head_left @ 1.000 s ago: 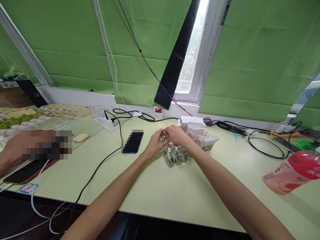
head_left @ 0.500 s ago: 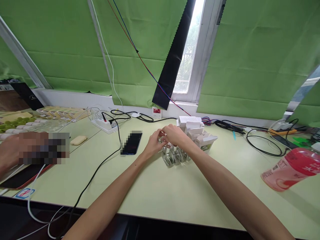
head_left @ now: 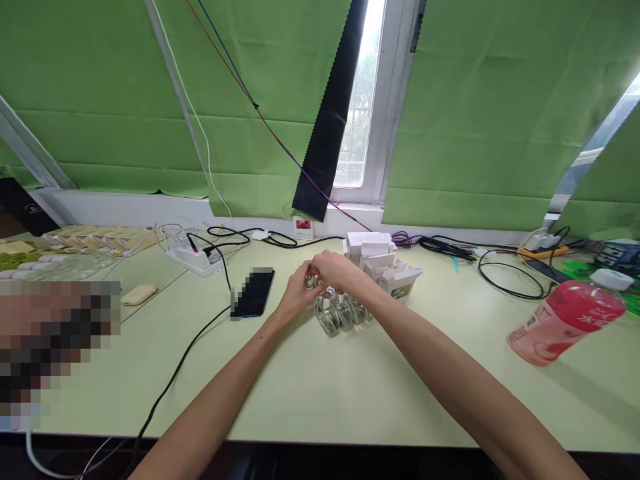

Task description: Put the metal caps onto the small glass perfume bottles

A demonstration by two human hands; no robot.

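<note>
Several small clear glass bottles (head_left: 336, 312) with silver tops stand in a cluster at the middle of the pale green table (head_left: 320, 393). My left hand (head_left: 295, 297) and my right hand (head_left: 336, 268) meet just above the cluster's far left side, fingers closed together around one small bottle with a silver top (head_left: 312, 280). Much of that bottle is hidden by my fingers. White cardboard boxes (head_left: 381, 261) are stacked right behind the bottles.
A dark phone (head_left: 253, 301) lies left of my hands, with a black cable (head_left: 193, 350) running past it to a white power strip (head_left: 194, 259). A pink drink bottle (head_left: 564, 320) stands at the right. Cables (head_left: 505, 273) coil at the back right. Another person's blurred hand (head_left: 50, 320) is at far left.
The view has shifted so everything sits a little further left and lower. My hands stay together at the bottle cluster, with barely any movement of their own.
</note>
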